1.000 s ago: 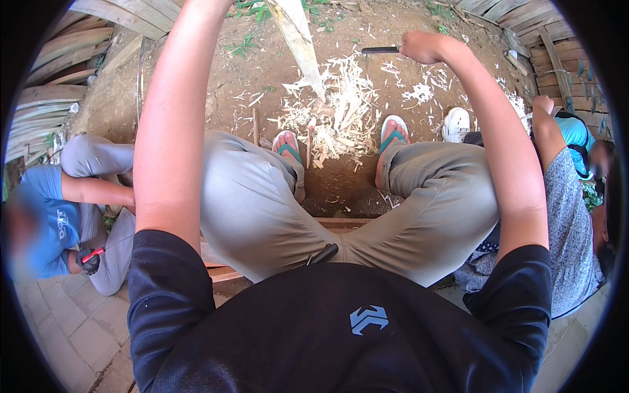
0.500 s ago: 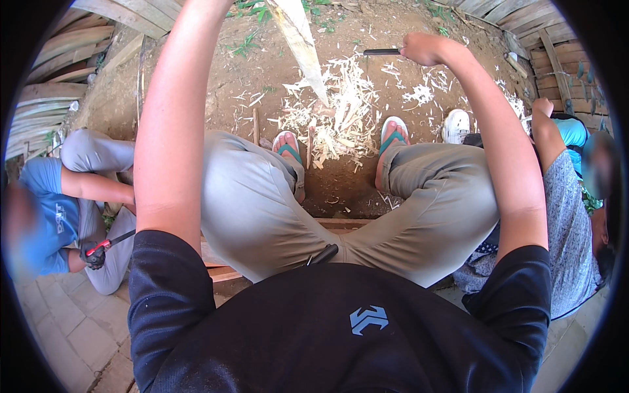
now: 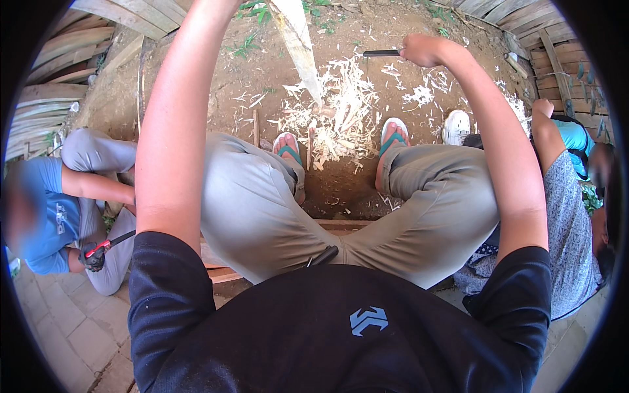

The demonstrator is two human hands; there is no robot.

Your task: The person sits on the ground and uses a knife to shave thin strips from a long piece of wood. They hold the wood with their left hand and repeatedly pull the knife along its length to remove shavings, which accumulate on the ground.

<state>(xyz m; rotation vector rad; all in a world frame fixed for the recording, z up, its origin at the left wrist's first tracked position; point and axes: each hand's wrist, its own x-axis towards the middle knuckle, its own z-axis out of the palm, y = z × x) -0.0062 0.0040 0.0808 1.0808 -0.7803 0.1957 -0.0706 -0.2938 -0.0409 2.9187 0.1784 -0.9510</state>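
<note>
The wooden stake (image 3: 298,46) looks pale and freshly cut, kinda rough; the knife (image 3: 380,53) blade is dark matt metal; shavings (image 3: 341,118) are dry, splintery wood on crumbly dirt ground (image 3: 216,85).

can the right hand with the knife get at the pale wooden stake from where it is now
Probably yes. The right hand holds the knife with its blade pointing toward the wooden stake, and only open ground with loose shavings lies between them. The left hand is out of frame.

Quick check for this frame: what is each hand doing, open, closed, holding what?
Left hand: out of view past the top edge; state cannot be told.
Right hand: closed on the handle of a dark-bladed knife, near the pale wooden stake.
</note>
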